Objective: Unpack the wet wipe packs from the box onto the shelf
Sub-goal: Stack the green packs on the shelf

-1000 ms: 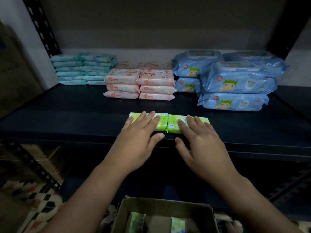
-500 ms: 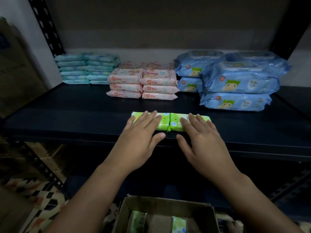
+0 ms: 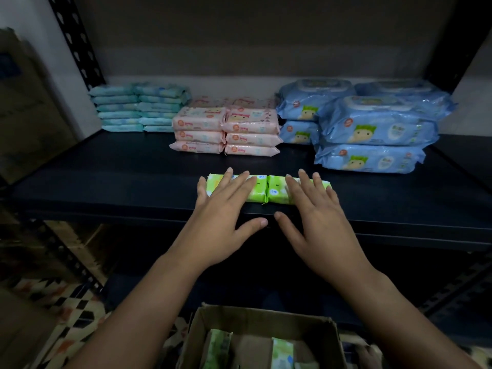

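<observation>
Dark metal shelving fills the frame; the black shelf (image 3: 106, 182) runs across the middle. Two green wet wipe packs (image 3: 266, 189) are laid side by side, ends touching, near the shelf's front edge at frame centre. The left hand (image 3: 223, 211) is laid flat on the left pack, fingers straight, thumb spread over the shelf edge; nothing is gripped. The right hand (image 3: 316, 217) is laid flat on the right pack likewise, grip open. Behind, three stacks are seen: teal packs (image 3: 138, 107) at upper left, pink packs (image 3: 226, 131) in the centre, large blue packs (image 3: 372, 129) at right. At bottom centre an open cardboard box (image 3: 266, 323) is seen, with more green packs (image 3: 218, 347) standing inside.
</observation>
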